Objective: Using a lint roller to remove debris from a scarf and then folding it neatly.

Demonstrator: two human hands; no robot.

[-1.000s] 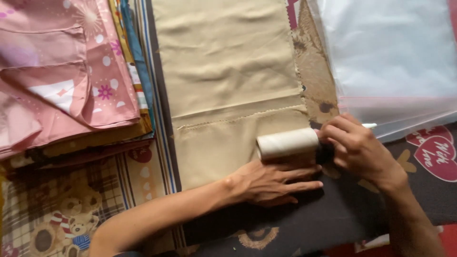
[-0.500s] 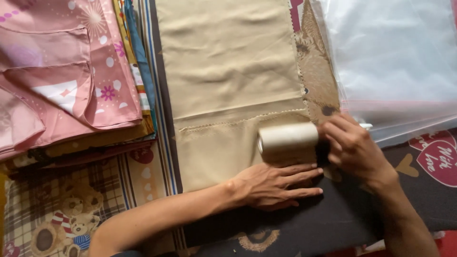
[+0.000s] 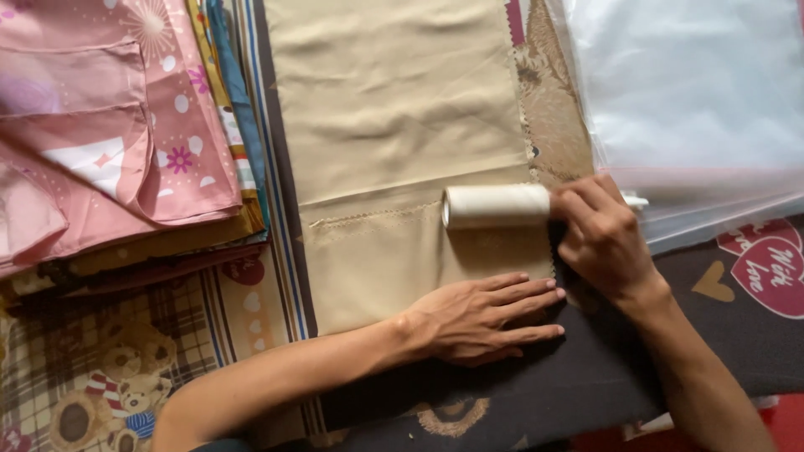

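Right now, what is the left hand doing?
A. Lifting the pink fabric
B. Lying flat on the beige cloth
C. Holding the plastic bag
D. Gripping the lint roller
B: the left hand lies palm down, fingers spread, on the lower edge of the beige cloth, while the right hand holds the lint roller.

Two bare forearms in view, no sleeves visible up to frame edge. Left hand (image 3: 481,316): no rings, no watch, nails short and unpainted. Right hand (image 3: 605,240): likewise unadorned, wrist bare. No gloves, bands or markings on either arm.
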